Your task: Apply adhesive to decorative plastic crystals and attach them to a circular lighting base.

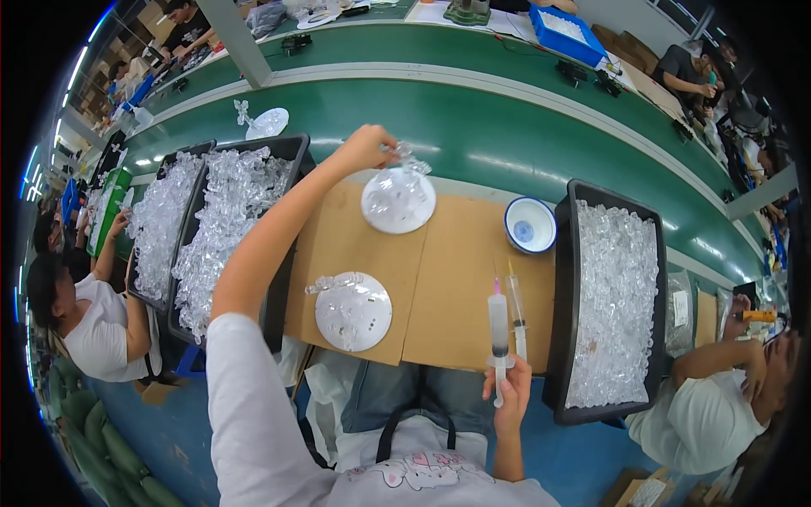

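Note:
My left hand (365, 149) reaches far across the cardboard, its fingers closed on a clear plastic part (409, 159) at the far edge of a white round disc (397, 213). My right hand (510, 394) grips a syringe (498, 325) with a pink needle tip pointing away from me. Beside it is a second syringe (518, 314) with a yellow tip; I cannot tell whether it lies on the cardboard or touches the hand. Nearer on the left is another white disc (372, 314) with clear plastic parts on it.
Black bins of clear plastic parts stand at left (300, 152) and right (561, 338). A blue-rimmed white bowl (530, 226) sits by the right bin. A third disc (269, 123) lies on the green bench (473, 127). Co-workers sit at left (101, 325) and right (705, 406).

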`<action>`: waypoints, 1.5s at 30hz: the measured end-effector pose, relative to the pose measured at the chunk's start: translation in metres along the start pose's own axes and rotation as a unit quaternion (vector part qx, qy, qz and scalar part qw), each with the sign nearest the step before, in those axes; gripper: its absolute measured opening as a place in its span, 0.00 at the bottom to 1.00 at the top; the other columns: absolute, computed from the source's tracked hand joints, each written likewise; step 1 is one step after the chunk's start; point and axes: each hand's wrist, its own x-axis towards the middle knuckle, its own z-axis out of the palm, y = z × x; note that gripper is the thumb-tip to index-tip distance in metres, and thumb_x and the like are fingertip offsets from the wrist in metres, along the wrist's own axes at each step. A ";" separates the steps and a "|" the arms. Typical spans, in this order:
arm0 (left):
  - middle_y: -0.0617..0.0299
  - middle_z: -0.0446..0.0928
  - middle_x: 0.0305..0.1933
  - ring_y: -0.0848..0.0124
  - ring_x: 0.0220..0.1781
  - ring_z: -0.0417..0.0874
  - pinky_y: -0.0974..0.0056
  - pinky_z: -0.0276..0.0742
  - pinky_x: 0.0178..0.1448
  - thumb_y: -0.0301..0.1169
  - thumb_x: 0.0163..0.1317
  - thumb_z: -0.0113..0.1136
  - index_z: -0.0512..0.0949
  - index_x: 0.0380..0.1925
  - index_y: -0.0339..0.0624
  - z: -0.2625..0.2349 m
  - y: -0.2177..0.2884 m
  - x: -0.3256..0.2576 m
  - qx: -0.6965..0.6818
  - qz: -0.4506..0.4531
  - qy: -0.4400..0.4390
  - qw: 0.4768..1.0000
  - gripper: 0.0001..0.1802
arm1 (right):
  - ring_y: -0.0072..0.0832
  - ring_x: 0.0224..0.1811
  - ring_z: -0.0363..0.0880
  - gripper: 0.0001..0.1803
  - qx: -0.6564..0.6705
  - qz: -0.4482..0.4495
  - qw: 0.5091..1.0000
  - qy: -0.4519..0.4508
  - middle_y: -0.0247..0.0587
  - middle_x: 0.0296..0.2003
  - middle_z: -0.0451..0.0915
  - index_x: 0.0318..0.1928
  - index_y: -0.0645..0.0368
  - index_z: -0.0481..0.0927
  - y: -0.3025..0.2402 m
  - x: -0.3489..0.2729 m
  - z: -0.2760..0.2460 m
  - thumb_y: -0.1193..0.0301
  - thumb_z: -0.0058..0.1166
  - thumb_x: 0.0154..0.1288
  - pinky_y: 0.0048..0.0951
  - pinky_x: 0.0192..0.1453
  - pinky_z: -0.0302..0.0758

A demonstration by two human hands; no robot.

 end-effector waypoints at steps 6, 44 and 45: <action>0.53 0.80 0.25 0.69 0.23 0.82 0.67 0.78 0.31 0.29 0.49 0.62 0.82 0.32 0.37 0.013 -0.014 0.092 -0.099 -0.038 0.071 0.992 0.10 | 0.21 0.25 0.69 0.21 -0.086 -0.005 0.996 0.020 0.44 0.37 0.73 0.55 0.63 0.63 0.008 0.013 -0.004 0.68 0.43 0.63 0.18 0.27 0.66; 0.47 0.78 0.43 0.50 0.48 0.78 0.50 0.74 0.48 0.43 0.50 0.61 0.77 0.37 0.41 -0.125 -0.236 -0.019 0.179 -0.400 0.285 0.852 0.19 | 0.15 0.28 0.66 0.16 -0.152 -0.027 0.984 0.084 0.37 0.39 0.73 0.54 0.62 0.65 0.046 0.036 0.013 0.77 0.38 0.65 0.15 0.28 0.63; 0.46 0.78 0.41 0.49 0.47 0.78 0.49 0.74 0.48 0.39 0.51 0.59 0.76 0.37 0.40 -0.128 -0.248 -0.019 0.163 -0.401 0.331 0.839 0.16 | 0.15 0.30 0.66 0.17 -0.152 -0.019 0.985 0.083 0.38 0.40 0.73 0.54 0.62 0.65 0.048 0.037 0.014 0.77 0.38 0.65 0.15 0.29 0.64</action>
